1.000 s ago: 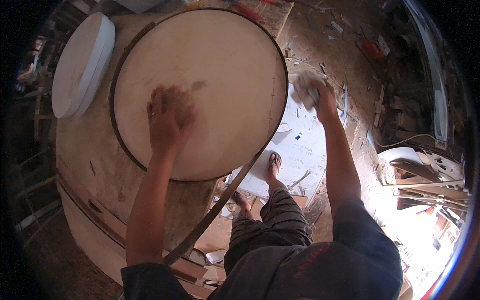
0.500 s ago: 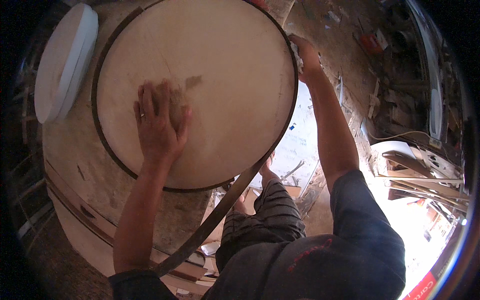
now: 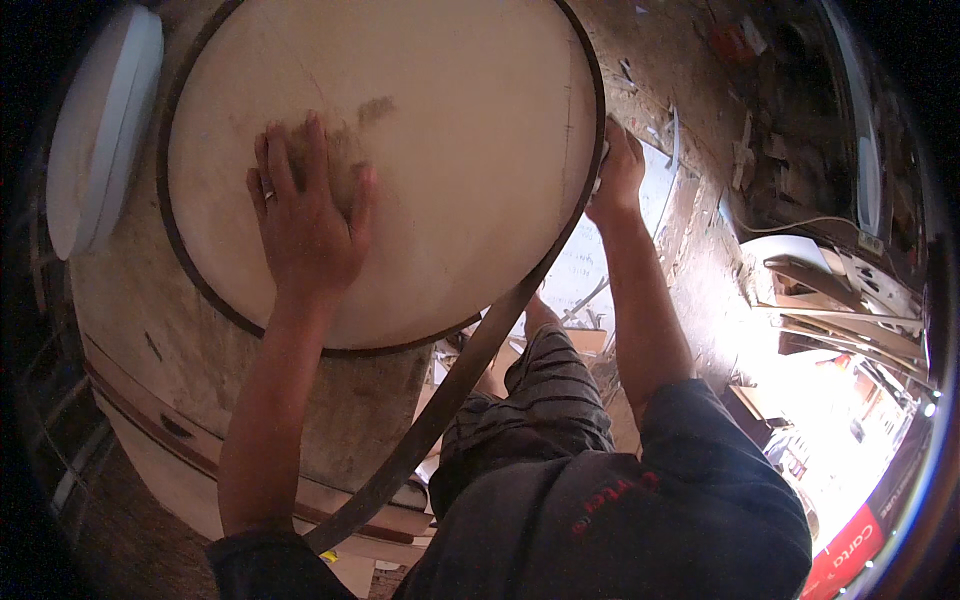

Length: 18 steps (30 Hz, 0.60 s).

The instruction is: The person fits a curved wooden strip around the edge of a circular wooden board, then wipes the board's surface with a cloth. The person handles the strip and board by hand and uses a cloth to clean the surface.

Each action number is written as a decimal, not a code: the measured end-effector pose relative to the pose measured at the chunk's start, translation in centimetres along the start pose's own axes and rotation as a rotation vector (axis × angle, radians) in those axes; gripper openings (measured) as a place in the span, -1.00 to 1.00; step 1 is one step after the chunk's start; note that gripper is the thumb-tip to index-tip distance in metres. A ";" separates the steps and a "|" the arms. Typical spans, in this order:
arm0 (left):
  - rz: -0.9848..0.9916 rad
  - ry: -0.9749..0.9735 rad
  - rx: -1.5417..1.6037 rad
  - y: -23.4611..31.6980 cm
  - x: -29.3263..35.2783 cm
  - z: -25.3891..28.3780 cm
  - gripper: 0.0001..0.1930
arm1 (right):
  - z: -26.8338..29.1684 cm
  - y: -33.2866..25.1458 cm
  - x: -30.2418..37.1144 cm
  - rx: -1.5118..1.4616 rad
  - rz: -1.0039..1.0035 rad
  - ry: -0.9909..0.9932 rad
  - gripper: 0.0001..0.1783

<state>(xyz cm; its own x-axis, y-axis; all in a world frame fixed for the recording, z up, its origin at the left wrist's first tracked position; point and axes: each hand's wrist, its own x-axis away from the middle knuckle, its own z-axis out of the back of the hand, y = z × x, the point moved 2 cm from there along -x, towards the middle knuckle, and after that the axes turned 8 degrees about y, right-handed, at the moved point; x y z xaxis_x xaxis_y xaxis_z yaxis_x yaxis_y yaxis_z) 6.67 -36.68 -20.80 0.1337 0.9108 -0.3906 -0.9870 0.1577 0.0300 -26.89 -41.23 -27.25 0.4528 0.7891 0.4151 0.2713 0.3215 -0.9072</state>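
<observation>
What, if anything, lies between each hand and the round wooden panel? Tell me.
Nothing visible. The left hand lies flat on the round wooden panel, and the right hand grips its right edge at the dark edge band.

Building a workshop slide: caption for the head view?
Left hand flat on round wooden panel; right hand at its dark rim band.

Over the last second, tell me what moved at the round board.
The right hand swung in from off to the side with a pale wad and now grips the round board at its right rim. The dark edge strip stayed trailing down. The left hand stayed flat on the board's face.
</observation>
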 end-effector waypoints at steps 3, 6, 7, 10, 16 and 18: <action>0.001 0.007 0.011 0.2 0.0 0.2 -0.24 | 0.5 1.6 2.6 -0.095 0.051 -0.001 -0.74; -0.002 0.007 0.007 0.1 0.3 0.3 -0.24 | 0.6 2.9 5.9 -0.072 0.115 0.068 -0.72; 0.002 0.004 0.008 0.2 0.3 0.2 -0.23 | 0.7 3.6 6.9 -0.078 0.133 0.091 -0.71; 0.002 0.001 -0.011 0.2 0.4 0.0 -0.22 | 1.0 4.9 8.9 -0.020 0.191 0.149 -0.69; -0.011 -0.004 -0.044 0.0 0.5 -0.3 -0.20 | -0.2 6.6 13.9 -0.084 0.182 0.261 -0.68; -0.009 0.001 -0.046 0.0 0.5 -0.2 -0.20 | -0.5 7.3 14.4 -0.069 0.175 0.325 -0.67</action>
<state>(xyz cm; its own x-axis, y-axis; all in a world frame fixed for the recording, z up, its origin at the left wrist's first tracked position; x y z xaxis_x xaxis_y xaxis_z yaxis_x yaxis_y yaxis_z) 6.69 -36.30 -21.16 0.1421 0.9092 -0.3914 -0.9889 0.1478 -0.0156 -17.95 -27.83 -27.89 0.7405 0.6178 0.2644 0.2175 0.1520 -0.9642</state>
